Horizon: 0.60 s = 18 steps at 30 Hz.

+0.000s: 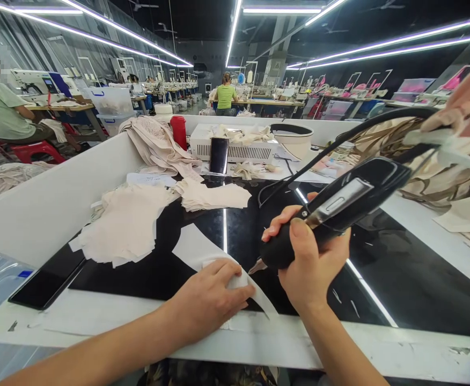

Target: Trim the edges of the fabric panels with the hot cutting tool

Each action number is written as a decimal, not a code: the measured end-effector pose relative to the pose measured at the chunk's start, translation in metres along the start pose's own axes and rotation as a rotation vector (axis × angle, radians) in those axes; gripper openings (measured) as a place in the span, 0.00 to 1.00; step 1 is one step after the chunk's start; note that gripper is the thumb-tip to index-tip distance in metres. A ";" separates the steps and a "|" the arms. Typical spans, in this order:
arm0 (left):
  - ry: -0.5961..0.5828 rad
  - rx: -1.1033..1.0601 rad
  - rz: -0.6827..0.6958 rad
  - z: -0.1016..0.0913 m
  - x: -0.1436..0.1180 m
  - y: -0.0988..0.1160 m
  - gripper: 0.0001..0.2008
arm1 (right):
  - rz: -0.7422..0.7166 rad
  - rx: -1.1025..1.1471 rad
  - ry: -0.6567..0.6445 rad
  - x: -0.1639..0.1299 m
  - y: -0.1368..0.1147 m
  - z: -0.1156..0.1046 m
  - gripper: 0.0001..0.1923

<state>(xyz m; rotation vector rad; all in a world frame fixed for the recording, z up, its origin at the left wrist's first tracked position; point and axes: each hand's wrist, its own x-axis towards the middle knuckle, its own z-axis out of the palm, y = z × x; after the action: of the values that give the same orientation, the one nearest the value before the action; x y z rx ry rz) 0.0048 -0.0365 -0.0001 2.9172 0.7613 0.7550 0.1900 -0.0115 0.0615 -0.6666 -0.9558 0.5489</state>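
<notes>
The left hand (214,297), at lower centre of the frame, covers the middle of a white piece (197,247); the fingertips curl down onto it, and whether they pinch it or only press cannot be told. The right hand (319,262), right of centre, is wrapped around a black handheld tool (342,206). A small pointed shape by the tool's lower end is hard to make out. At the upper right another person's hand (466,99) is blurred and cut off by the edge – what its fingers hold is unclear.

The white piece is thin and smooth, broad at its upper left and narrowing in a curve toward the lower right, lying across the front edge of a glossy black board (412,268). The tool is rounded, with a silver panel and a black cord (323,153).

Counted: one tool, one loose white piece, two cream stacks – a large one (124,225) at left, a smaller one (217,195) at centre – one red bottle (178,132) and one upright phone (219,155).
</notes>
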 end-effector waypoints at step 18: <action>0.020 -0.026 -0.049 0.005 -0.002 0.002 0.11 | 0.009 0.007 -0.021 0.002 0.010 0.006 0.15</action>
<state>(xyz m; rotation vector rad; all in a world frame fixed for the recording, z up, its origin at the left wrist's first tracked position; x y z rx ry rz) 0.0068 -0.0387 -0.0045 2.8606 0.8145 0.7854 0.1844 -0.0012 0.0579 -0.6601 -0.9704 0.5679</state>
